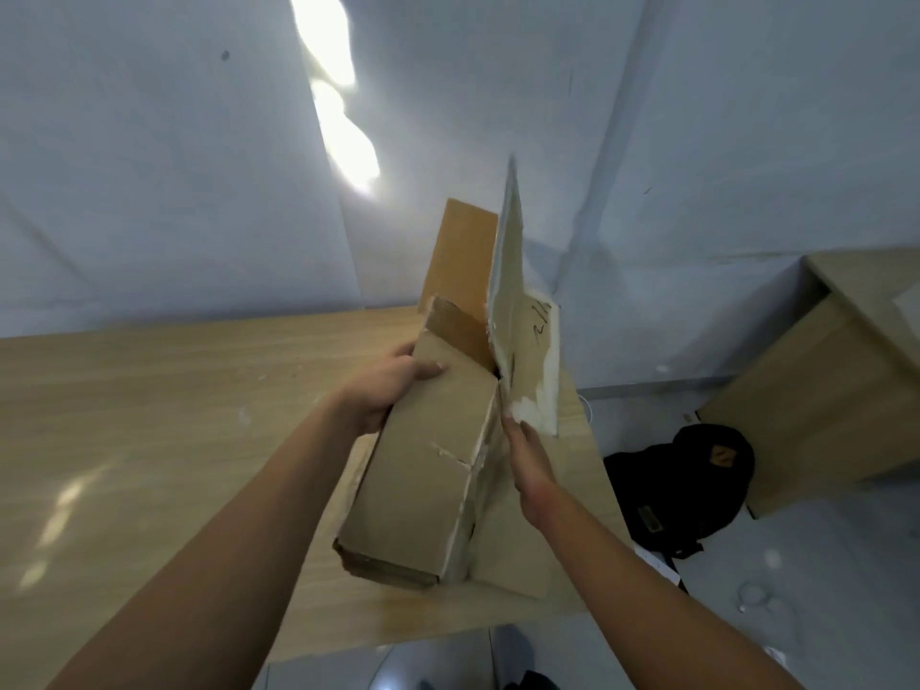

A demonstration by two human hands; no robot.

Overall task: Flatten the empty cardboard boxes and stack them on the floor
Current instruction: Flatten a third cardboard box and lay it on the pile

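Overhead and behind, a pale wall (pixel 174 166) fills the upper half of the view, with a bright streak of light running down it. Below it a long wooden table (pixel 149 440) spans the left and centre; its right edge ends just past the box, and its near edge cuts across the bottom of the frame. The whole left stretch of the tabletop is bare, giving plenty of room on that side. To the right, across a strip of grey floor (pixel 821 590), stands a second wooden desk (pixel 821 390), and a black backpack (pixel 692 485) lies on the floor between the two pieces of furniture, narrowing that gap.

The cardboard box (pixel 423 480) sits over the table's right end, long and narrow, tilted with its far end raised. Its far flaps stand open, one brown, one pale and torn with handwriting on it. One torn seam runs along the box's right edge.

The left hand (pixel 383 390) grips the box's upper left edge, thumb laid over the top face. The right hand (pixel 530 465) lies against the right side, fingers extended along the torn flap rather than clenched.
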